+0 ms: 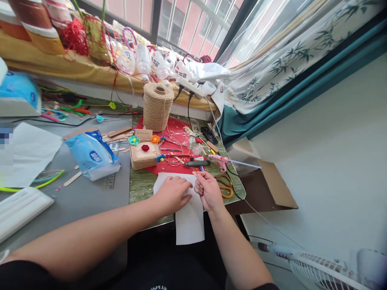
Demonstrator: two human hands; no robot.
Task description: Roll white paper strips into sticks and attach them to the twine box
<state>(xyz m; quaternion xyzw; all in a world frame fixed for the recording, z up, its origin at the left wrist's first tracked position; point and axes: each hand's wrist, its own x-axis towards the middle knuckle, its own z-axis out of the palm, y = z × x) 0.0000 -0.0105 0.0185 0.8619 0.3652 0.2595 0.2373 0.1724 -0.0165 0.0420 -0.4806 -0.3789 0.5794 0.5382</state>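
Observation:
A sheet of white paper (pixel 190 229) lies on the table edge and hangs down over it. My left hand (pixel 172 195) rests on the paper with its fingers stretched out, holding nothing. Just to its right, my right hand (pixel 208 191) is closed in a pinch above the paper. From its fingertips sticks out the end of a small pale wooden stick (pixel 194 173); the rest of it is hidden by the fingers. Behind my hands is a twine-wrapped box (pixel 143 160) with a red flower on its lid. Scissors with orange handles (pixel 226 187) lie beside my right hand.
A pink glue gun (pixel 220 159) and a grey-green utility knife (pixel 197 163) lie behind the paper. A large spool of twine (pixel 157 106) stands on red paper (pixel 178 131). To the left are a blue tissue pack (pixel 93 155) and a white keyboard (pixel 26 211).

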